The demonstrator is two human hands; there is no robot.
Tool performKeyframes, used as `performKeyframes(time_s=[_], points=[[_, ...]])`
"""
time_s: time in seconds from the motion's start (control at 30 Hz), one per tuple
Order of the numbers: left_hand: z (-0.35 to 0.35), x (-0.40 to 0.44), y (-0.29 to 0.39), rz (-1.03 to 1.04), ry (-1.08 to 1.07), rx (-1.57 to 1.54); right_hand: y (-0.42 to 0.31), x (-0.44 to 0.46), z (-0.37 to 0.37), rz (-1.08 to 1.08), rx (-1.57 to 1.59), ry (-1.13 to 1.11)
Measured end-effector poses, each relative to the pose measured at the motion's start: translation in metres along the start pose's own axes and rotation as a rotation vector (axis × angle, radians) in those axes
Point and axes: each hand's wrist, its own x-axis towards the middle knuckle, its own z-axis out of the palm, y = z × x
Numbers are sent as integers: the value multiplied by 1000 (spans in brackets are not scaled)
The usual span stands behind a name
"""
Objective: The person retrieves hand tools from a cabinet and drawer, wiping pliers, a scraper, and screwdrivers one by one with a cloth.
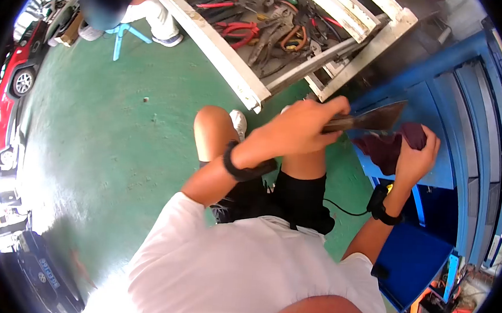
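My left hand [302, 128] is closed around the handle of a scraper [383, 116], whose broad, dull brown blade points right toward the blue cabinet. My right hand [418, 160] grips a bunched maroon cloth [381, 152], with part of it hanging off to the left. The cloth is just below the blade; whether the two touch I cannot tell. Both hands are up in front of my knees, past the near corner of a worn white metal drawer [212, 46]. Several pliers [240, 32] and other hand tools lie heaped in that drawer.
A blue metal cabinet [471, 122] stands close on my right, with a blue panel [409, 266] low beside it. Green floor [119, 130] spreads to the left. A person [150, 13] sits by a blue stool [120, 34] at upper left. Cars, one red [15, 79], stand farther left.
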Motion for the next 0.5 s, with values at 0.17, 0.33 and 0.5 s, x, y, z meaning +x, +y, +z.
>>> performKeyframes(time_s=[0.17, 0.33, 0.5], points=[[-105, -28, 17, -220, 265, 255, 22, -6, 14, 34, -46, -108], [-218, -29, -45, -121, 285, 869, 24, -7, 35, 128, 21, -209], [-287, 6, -76, -67, 195, 1154, 4, 19, 64, -30, 228, -218]])
